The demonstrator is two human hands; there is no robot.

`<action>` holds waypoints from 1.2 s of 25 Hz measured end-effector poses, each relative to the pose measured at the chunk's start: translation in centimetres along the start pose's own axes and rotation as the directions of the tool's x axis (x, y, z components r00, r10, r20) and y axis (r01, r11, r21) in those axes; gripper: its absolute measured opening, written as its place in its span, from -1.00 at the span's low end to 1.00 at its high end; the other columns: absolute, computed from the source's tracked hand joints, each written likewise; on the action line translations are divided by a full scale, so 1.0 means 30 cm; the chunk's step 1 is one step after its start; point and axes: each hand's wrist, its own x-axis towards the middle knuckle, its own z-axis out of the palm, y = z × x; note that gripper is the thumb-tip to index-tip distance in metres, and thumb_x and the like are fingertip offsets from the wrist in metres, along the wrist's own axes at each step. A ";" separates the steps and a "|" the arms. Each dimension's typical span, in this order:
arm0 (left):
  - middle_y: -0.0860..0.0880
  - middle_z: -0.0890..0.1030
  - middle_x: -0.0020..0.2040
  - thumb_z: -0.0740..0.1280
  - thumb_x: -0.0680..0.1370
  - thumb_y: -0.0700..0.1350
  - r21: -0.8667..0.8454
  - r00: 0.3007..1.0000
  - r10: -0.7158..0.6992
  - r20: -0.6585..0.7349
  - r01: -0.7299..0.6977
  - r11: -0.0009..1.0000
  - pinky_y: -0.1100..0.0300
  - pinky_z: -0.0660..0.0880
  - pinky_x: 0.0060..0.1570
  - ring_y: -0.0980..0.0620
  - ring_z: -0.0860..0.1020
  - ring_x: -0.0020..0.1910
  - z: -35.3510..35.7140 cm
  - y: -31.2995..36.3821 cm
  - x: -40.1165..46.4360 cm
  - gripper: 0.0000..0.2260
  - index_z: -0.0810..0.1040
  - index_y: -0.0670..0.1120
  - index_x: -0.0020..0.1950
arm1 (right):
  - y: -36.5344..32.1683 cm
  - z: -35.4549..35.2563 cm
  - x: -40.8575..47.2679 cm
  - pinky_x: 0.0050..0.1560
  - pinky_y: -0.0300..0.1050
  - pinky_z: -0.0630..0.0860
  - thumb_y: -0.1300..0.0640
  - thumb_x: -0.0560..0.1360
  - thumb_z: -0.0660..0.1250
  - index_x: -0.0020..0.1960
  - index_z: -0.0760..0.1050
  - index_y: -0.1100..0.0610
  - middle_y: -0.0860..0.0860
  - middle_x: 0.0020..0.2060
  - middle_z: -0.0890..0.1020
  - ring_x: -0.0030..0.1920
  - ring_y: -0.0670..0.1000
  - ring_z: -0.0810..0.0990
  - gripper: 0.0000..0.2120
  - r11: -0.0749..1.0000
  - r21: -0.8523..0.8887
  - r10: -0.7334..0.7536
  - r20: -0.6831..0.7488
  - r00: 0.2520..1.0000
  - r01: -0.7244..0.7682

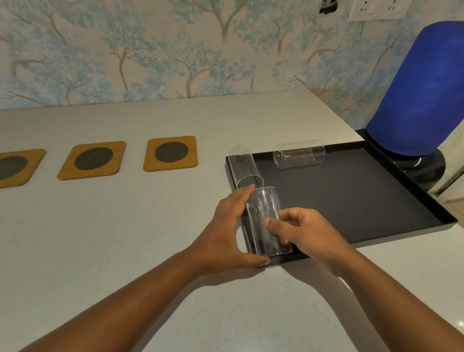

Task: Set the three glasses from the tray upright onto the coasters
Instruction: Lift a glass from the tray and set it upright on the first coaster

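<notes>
Three clear glasses lie on their sides in a black tray (363, 204). The nearest glass (264, 206) lies at the tray's front left corner. My left hand (229, 229) cups its left side and my right hand (304, 232) pinches its right side near the base. A second glass (244, 168) lies just behind it along the tray's left rim. The third glass (300, 156) rests at the tray's far edge. Three wooden coasters with dark mesh centres stand in a row on the counter to the left: left coaster (7, 168), middle coaster (93, 159), right coaster (171, 152).
A blue-covered water jug (434, 89) on a black base stands behind the tray's far right corner. A wallpapered wall runs along the back of the pale counter (106, 249). The counter's right edge drops off beside the tray.
</notes>
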 end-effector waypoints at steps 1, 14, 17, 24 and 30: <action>0.53 -0.08 0.51 0.63 0.27 0.24 0.018 1.000 0.024 -0.013 -0.024 1.000 0.47 0.04 0.27 0.57 -0.10 0.41 0.000 0.007 -0.003 0.15 -0.16 0.41 0.57 | -0.004 0.003 0.002 -0.09 -0.07 0.60 -0.38 0.25 0.53 -0.02 0.68 -0.09 -0.03 -0.20 0.76 -0.21 -0.09 0.73 -0.54 1.000 0.030 0.002 0.019 1.000 -0.003; 0.16 0.00 0.67 0.28 0.58 0.31 0.177 0.960 -0.167 -0.223 0.209 0.962 0.14 0.09 0.55 0.16 0.01 0.62 -0.264 -0.290 -0.071 -0.22 -0.02 0.12 0.67 | -0.141 0.165 0.163 -0.17 -0.23 0.61 -0.14 0.24 0.62 0.17 0.59 -0.01 -0.02 0.01 0.76 0.00 -0.01 0.74 -0.44 0.958 0.245 -0.135 -0.084 0.987 0.152; 0.22 0.02 0.65 0.29 0.60 0.24 0.185 0.948 -0.206 -0.242 0.253 0.949 0.51 0.08 0.27 0.16 0.14 0.58 -0.322 -0.386 -0.094 -0.33 0.11 0.12 0.64 | -0.206 0.279 0.278 -0.04 -0.14 0.66 -0.07 0.27 0.64 0.25 0.55 -0.03 -0.07 0.11 0.72 0.07 -0.09 0.71 -0.40 0.948 0.269 -0.148 -0.103 0.984 0.170; 0.02 0.20 0.63 0.36 0.63 0.04 0.299 0.914 -0.130 -0.385 0.257 0.919 0.21 0.27 0.38 0.09 0.26 0.52 -0.567 -0.538 0.052 -0.51 0.40 -0.03 0.53 | -0.334 0.481 0.606 0.09 0.00 0.65 0.07 0.36 0.64 0.26 0.49 -0.01 -0.05 0.17 0.65 0.12 -0.03 0.67 -0.45 0.935 0.286 -0.150 -0.216 0.965 0.210; -0.12 0.58 0.37 0.26 0.67 0.01 0.278 0.914 -0.156 -0.375 0.271 0.922 -0.02 0.45 0.34 -0.11 0.52 0.35 -0.665 -0.671 0.182 -0.64 0.57 -0.15 0.39 | -0.357 0.562 0.852 0.03 -0.14 0.62 0.10 0.36 0.64 0.43 0.42 0.04 -0.01 0.30 0.54 0.14 -0.12 0.58 -0.29 0.946 0.211 -0.191 -0.255 0.948 0.248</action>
